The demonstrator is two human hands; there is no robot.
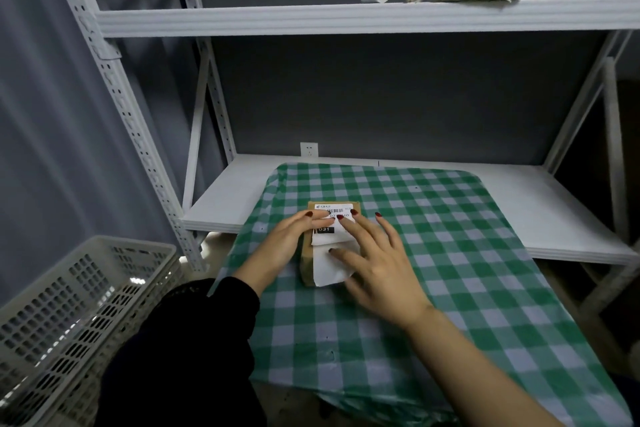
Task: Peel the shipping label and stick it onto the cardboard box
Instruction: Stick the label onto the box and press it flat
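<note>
Barcode digits on the label (333,218) hidden under fingertips (341,217); smaller print too blurred to read. Basket (79,295) at eight o'clock cut off by the edge.

A green checked cloth (433,253) covers the table, bearing a cardboard box (306,253).

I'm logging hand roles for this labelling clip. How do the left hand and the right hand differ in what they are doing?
The left hand lies along the left edge of the brown cardboard box, fingers reaching onto the white shipping label; the right hand lies spread flat over the label's right side. The left arm wears a black sleeve; the right forearm is bare. Both hands are open, with dark red nails.
</note>
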